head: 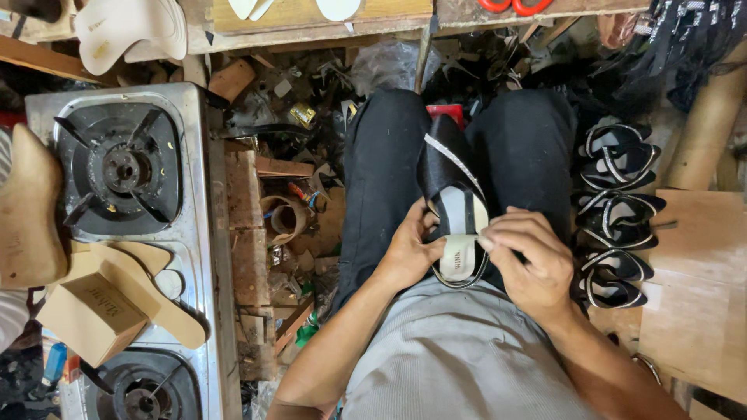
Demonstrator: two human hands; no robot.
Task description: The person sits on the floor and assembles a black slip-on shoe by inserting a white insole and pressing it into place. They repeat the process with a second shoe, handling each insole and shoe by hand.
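**Head view: both hands on a black shoe, held over the lap**

Head cam looks straight down at a seated person. Shoe (454, 204) rests between the thighs, toe pointing away, heel end toward the body. My read: that puts the pale insole (459, 247) face-up and within thumb reach.

- Left hand (410, 250): wrapped around the shoe's left edge, thumb on the rim. Clenched on the shoe, bracing it.
- Right hand (527, 260): fingers curled, fingertips (489, 239) pinching at the insole's right edge. Looks like it's pressing or seating the insole; I cannot tell if anything small sits between the fingers.
- Two-handed hold makes sense: one hand anchors, the other works the edge.

Around it:
- Row of like black shoes (617, 210) lined up on the floor just right of the right knee, probably staged within reach.
- Gas stove (191, 233) well left, with a cardboard box (93, 315) and flat sole cut-outs on it; it's serving as a shelf here.
- Wooden last (27, 210) at the far left edge.
- Scraps litter the floor between stove and legs.
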